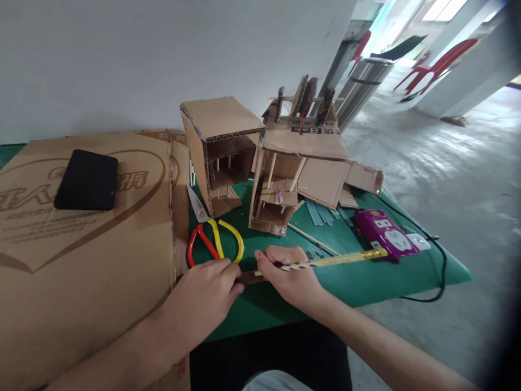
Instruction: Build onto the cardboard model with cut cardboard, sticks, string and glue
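My right hand (291, 274) grips a yellow pencil (342, 260) with purple marks, its gold end pointing right toward a purple power strip (385, 232). My left hand (203, 298) presses its fingers on a small brown strip (250, 278) lying on the green table (366, 282), right where the pencil's tip meets it. Scissors (211, 239) with red and yellow handles lie just beyond my left hand. Behind them stand two cardboard models: a box-like one (222, 152) and a wider one with sticks (297, 168).
A large flat cardboard sheet (81, 244) covers the table's left, with a black phone (87, 180) on it. A black cable (442, 271) loops off the table's right edge. Blue strips (321, 213) and a thin stick (313, 239) lie near the models. Red chairs (435, 68) stand far right.
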Tool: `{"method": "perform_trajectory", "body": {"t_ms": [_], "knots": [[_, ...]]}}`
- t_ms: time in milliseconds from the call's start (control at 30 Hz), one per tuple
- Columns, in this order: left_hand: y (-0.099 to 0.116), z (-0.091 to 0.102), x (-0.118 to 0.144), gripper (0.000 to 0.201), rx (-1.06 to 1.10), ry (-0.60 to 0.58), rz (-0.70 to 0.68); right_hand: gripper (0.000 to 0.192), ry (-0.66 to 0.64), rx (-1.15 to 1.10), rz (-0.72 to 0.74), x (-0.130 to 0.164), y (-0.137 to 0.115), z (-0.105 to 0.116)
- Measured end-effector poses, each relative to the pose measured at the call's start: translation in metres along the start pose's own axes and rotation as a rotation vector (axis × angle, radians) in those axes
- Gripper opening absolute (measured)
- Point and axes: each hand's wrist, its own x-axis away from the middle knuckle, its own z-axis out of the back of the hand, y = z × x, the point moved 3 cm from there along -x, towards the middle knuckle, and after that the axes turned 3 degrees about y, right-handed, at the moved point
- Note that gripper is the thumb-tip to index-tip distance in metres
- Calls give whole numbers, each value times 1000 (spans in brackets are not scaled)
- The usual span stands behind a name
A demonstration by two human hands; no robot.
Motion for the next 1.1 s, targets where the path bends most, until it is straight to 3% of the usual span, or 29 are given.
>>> {"method": "perform_trajectory", "body": {"t_ms": [933, 1100], "knots": [[-1, 1, 0, 12, 3, -2, -9, 47, -24, 20, 38, 1, -1, 1], [-2, 0, -1, 10, -9, 25, -11, 47, 17, -14, -19, 0, -2, 3]]}}
